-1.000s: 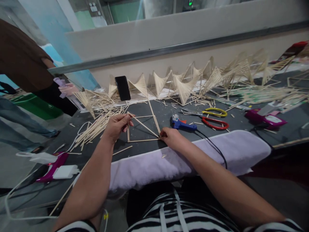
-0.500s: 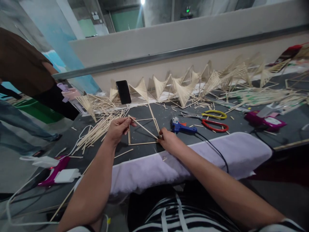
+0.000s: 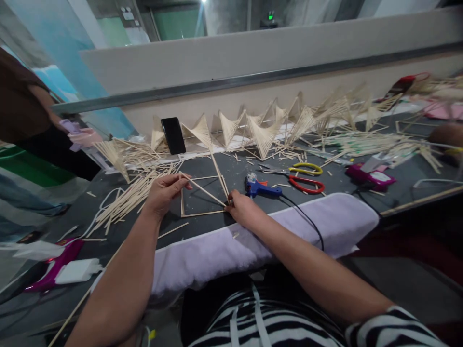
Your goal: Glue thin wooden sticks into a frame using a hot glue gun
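Note:
A square frame of thin wooden sticks lies on the dark table, with more sticks rising from its right side. My left hand pinches the upper end of a slanting wooden stick near the frame's far left corner. Around the stick's lower end, at the near right corner, the fingers of my right hand are closed; their tips are partly hidden. To the right of that hand lies a blue glue gun, and beyond it scissors with one red and one yellow handle.
Loose sticks are heaped on the left. Twisted stick models and a black phone line the wall. A lilac cloth covers the table's near edge. Purple power strips sit at both sides. A person stands at far left.
The view has swung right, so everything sits further left in the picture. A blurred brown shape has come in at the right edge. Both hands keep the same hold on the stick.

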`<state>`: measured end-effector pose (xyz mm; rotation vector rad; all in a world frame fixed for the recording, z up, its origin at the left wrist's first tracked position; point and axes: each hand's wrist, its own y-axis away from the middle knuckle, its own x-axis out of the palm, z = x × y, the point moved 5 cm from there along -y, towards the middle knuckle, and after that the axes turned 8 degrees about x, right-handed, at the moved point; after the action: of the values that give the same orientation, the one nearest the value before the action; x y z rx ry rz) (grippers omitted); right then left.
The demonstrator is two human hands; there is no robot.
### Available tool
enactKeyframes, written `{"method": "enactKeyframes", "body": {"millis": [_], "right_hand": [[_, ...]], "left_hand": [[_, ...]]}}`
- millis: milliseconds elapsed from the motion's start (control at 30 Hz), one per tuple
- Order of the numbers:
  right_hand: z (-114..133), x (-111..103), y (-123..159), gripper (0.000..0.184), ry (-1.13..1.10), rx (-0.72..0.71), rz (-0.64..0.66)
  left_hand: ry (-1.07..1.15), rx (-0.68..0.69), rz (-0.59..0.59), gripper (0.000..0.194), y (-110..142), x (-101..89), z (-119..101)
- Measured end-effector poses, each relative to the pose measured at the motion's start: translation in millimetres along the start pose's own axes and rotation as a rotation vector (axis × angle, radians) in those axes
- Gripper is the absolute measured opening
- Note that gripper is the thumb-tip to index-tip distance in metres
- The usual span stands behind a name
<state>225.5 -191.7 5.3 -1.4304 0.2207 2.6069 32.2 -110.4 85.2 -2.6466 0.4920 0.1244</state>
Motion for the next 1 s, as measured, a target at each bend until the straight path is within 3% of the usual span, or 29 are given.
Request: {"method": "enactKeyframes", "body": {"millis": [267,400,467,600,700,900,1000], "right_hand": [[1.5,-10.3,8.0,0.029,-0.066,-0.072,0.022],[-11.5,-47.6,14.0,0.029,0.056,-0.204,-0.191],[-27.6,-63.3,11.0,0.038,0.222,-0.165,-0.271],[-56.3,-70.8,-3.8,0.057,0.433,-0.073,-0.201],[-61.1,-70.0,-13.8,0.057,0.478,-0.083,-0.14],[-52.8,-93.6,-5.5,0.047,0.324,-0.096,-0.246],[-50.9,-91.4,14.4,0.029,0.146,-0.105,-0.175]], "left_hand": [[-0.019,-0.013,-0.097,0.015,0.2,-1.6,3.8],[-0.037,0.017,-0.127,0.015,0.3,-0.6,1.6],[-0.047,0.017,-0.121,0.014,-0.1,0.2,1.7],[-0.04,0.014,-0.129,0.013,-0.6,-0.1,3.0],[-0.033,0.024,-0.121,0.013,-0.5,-0.4,3.3],[-0.043,0.014,-0.103,0.014,0.2,-0.6,2.3],[-0.043,0.005,-0.105,0.014,0.0,-0.3,2.3]]}}
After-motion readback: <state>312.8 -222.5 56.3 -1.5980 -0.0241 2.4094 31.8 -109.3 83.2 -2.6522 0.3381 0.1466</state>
